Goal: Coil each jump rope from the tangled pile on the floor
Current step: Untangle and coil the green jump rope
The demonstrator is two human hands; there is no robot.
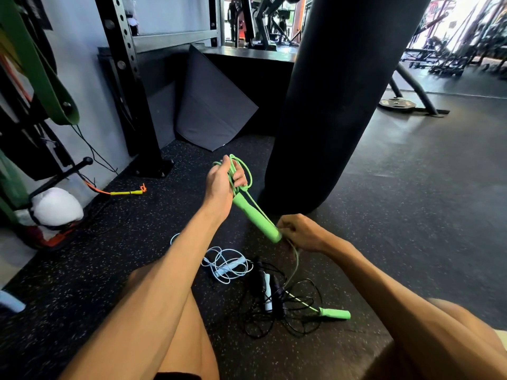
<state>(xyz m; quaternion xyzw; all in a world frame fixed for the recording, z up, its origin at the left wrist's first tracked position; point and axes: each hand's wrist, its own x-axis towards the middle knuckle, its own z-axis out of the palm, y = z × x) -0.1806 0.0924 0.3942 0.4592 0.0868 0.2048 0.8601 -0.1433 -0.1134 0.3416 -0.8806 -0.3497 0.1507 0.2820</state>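
Several loops of green rope fill the left hand.

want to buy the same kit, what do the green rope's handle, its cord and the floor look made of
Green handle: looks like matte foam or soft rubber; thick, rounded, no shine. Green cord: probably smooth plastic, perhaps PVC; thin, forms springy loops in the left hand. Floor: likely rubber matting; black, matte, pale flecks.
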